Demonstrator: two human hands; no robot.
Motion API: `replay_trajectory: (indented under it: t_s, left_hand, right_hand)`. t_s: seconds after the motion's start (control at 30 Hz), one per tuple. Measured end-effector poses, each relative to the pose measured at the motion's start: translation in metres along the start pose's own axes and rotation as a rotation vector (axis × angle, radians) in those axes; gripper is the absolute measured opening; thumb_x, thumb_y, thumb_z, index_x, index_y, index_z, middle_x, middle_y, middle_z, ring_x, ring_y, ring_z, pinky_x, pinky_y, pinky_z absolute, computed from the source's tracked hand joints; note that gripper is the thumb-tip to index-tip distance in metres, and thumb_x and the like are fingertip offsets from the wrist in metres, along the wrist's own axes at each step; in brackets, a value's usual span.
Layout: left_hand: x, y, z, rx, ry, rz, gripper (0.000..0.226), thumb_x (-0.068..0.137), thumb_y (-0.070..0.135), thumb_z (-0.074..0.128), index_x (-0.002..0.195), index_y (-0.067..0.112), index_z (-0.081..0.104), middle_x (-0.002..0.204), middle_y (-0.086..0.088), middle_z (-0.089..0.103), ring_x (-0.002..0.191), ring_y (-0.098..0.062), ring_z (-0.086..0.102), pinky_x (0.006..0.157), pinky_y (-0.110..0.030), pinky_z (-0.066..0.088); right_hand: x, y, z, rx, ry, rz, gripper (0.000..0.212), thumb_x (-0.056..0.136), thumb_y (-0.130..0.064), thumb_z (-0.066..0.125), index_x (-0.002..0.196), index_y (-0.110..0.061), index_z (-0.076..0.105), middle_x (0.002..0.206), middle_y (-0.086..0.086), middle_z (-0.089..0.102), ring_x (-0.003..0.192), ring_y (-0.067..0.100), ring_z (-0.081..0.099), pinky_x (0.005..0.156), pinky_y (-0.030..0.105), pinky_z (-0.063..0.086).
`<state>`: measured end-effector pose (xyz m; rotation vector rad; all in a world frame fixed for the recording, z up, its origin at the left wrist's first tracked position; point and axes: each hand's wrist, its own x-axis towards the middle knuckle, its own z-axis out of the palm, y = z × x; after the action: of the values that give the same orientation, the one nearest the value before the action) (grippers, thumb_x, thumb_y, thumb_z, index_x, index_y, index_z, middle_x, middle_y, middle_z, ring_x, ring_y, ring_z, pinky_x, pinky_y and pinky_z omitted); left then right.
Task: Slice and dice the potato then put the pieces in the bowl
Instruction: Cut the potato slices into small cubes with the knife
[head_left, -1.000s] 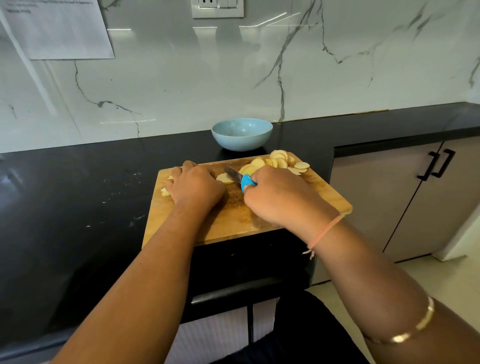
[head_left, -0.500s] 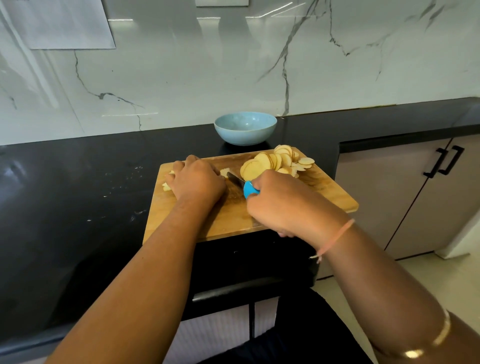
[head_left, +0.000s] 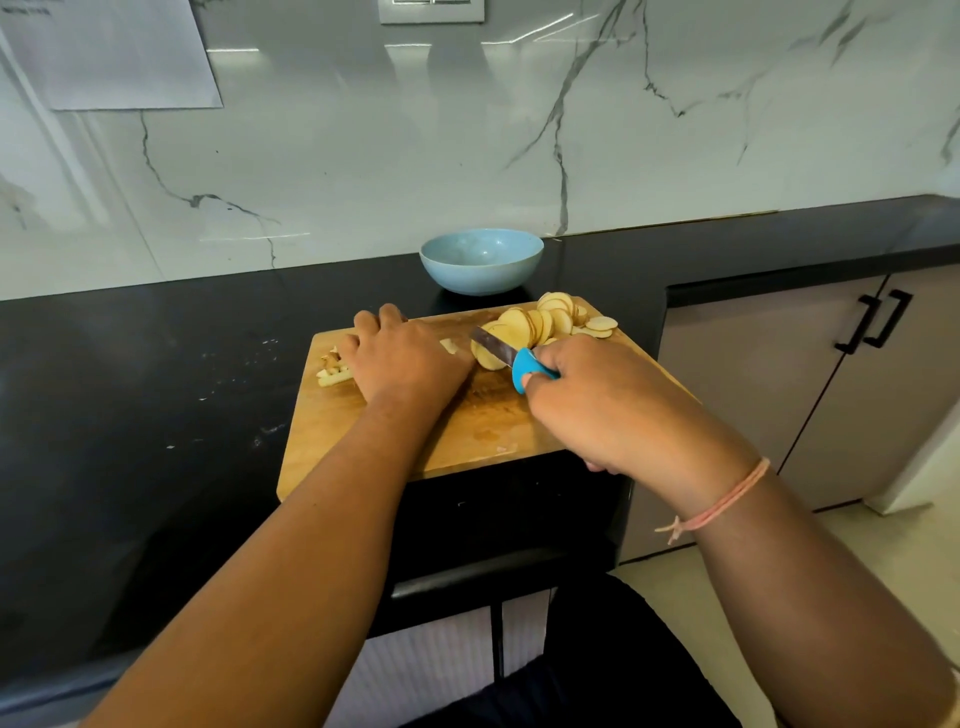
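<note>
At nine o'clock on the wooden cutting board, a few cut potato strips lie close to the edge above the black worktop; a careless sweep of the wrist could push them off. Just beside them the left hand lies knuckles up, fingers bent down onto the board. Whatever is under it is hidden, so I cannot tell whether it pins a slice or only presses the wood. Its thumb side faces the blade, which I judge the main hazard: a cut begun before those fingers are tucked back could meet them.

The blue bowl stands off the board at twelve o'clock and shows only its bare inside. Carrying pieces across that gap could drop some on the worktop.

The knife, tip toward ten o'clock, rests against the nearest of the potato slices, which are fanned in a leaning heap at one o'clock. They are thin and probably slippery, so a stack may slide under the blade and give uneven dice, or the outer rounds may slip off that corner.

The right hand is wrapped round the blue handle with the forefinger forward. The board's near edge seems to sit at the worktop's front lip, so hard pressure at six o'clock might shift or tip it.
</note>
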<state>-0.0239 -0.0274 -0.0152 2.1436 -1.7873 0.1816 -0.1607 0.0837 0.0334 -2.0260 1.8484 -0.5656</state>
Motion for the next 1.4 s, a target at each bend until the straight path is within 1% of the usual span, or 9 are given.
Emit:
replay_trajectory:
  t_s: [0.13, 0.3, 0.47, 0.63, 0.77, 0.97, 1.07, 1.13, 1.4]
  left_hand:
    - [0.003, 0.003, 0.0, -0.012, -0.014, 0.008, 0.06, 0.088, 0.06, 0.045, 0.121, 0.012, 0.06, 0.135, -0.006, 0.045, 0.127, -0.028, 0.034, 0.1, -0.04, 0.03]
    - [0.01, -0.002, -0.001, -0.092, -0.079, 0.01, 0.042, 0.088, 0.046, 0.057, 0.122, 0.021, 0.063, 0.136, -0.004, 0.044, 0.128, -0.027, 0.032, 0.103, -0.042, 0.03]
    - [0.01, -0.008, -0.009, -0.067, -0.117, 0.005, 0.04, 0.091, 0.036, 0.056, 0.128, 0.022, 0.056, 0.134, -0.006, 0.048, 0.129, -0.028, 0.032, 0.104, -0.043, 0.028]
    - [0.013, -0.013, -0.009, -0.048, -0.117, -0.019, 0.022, 0.09, 0.025, 0.06, 0.111, 0.026, 0.066, 0.113, 0.0, 0.062, 0.121, -0.025, 0.04, 0.096, -0.042, 0.028]
    - [0.015, -0.012, -0.007, -0.08, -0.086, -0.02, 0.016, 0.093, 0.026, 0.059, 0.107, 0.028, 0.067, 0.106, 0.0, 0.066, 0.118, -0.024, 0.045, 0.096, -0.041, 0.03]
    - [0.018, -0.012, -0.003, -0.121, -0.047, -0.007, 0.018, 0.093, 0.026, 0.056, 0.106, 0.025, 0.067, 0.108, -0.003, 0.066, 0.117, -0.026, 0.047, 0.099, -0.042, 0.035]
    - [0.015, -0.008, -0.003, -0.12, -0.057, 0.01, 0.026, 0.09, 0.042, 0.054, 0.1, 0.023, 0.068, 0.105, -0.001, 0.065, 0.118, -0.024, 0.045, 0.097, -0.042, 0.034]
    - [0.015, -0.006, -0.002, -0.083, -0.082, 0.029, 0.037, 0.088, 0.052, 0.054, 0.109, 0.024, 0.066, 0.113, -0.002, 0.063, 0.124, -0.025, 0.042, 0.098, -0.042, 0.033]
    - [0.018, -0.008, -0.003, -0.098, -0.07, 0.018, 0.025, 0.092, 0.037, 0.057, 0.113, 0.027, 0.066, 0.115, -0.001, 0.063, 0.121, -0.024, 0.044, 0.098, -0.041, 0.035]
  right_hand:
    - [0.002, 0.002, 0.0, 0.002, -0.009, 0.007, 0.036, 0.098, -0.028, 0.039, 0.132, -0.02, 0.049, 0.078, -0.001, 0.053, 0.058, 0.009, 0.046, 0.052, 0.023, 0.041]
    - [0.007, 0.001, 0.005, -0.004, -0.012, 0.002, 0.036, 0.098, -0.028, 0.039, 0.131, -0.019, 0.049, 0.085, -0.001, 0.056, 0.06, 0.01, 0.048, 0.059, 0.027, 0.047]
    - [0.018, -0.004, 0.011, -0.045, -0.044, 0.021, 0.036, 0.097, -0.029, 0.04, 0.13, -0.018, 0.05, 0.09, 0.0, 0.057, 0.066, 0.014, 0.052, 0.063, 0.03, 0.048]
    - [0.027, -0.015, 0.016, -0.141, -0.012, 0.006, 0.014, 0.096, -0.026, 0.04, 0.1, -0.018, 0.051, 0.076, -0.003, 0.047, 0.082, 0.02, 0.055, 0.062, 0.03, 0.04]
    - [0.035, -0.029, 0.015, -0.229, 0.014, -0.007, 0.01, 0.096, -0.027, 0.042, 0.09, -0.02, 0.04, 0.071, -0.003, 0.039, 0.08, 0.018, 0.048, 0.062, 0.029, 0.036]
    - [0.042, -0.039, 0.015, -0.271, -0.067, 0.027, 0.007, 0.094, -0.023, 0.044, 0.098, -0.016, 0.046, 0.072, 0.001, 0.039, 0.085, 0.022, 0.049, 0.068, 0.032, 0.039]
    - [0.045, -0.036, 0.014, -0.228, -0.071, 0.037, 0.007, 0.094, -0.023, 0.043, 0.092, -0.016, 0.042, 0.071, 0.0, 0.04, 0.077, 0.02, 0.051, 0.057, 0.028, 0.039]
    - [0.046, -0.032, 0.013, -0.19, -0.053, 0.046, 0.009, 0.094, -0.023, 0.043, 0.09, -0.016, 0.041, 0.07, 0.0, 0.042, 0.068, 0.018, 0.049, 0.054, 0.025, 0.037]
    - [0.046, -0.022, 0.011, -0.102, -0.004, 0.007, 0.01, 0.095, -0.024, 0.042, 0.093, -0.016, 0.047, 0.072, -0.001, 0.047, 0.072, 0.019, 0.055, 0.058, 0.026, 0.042]
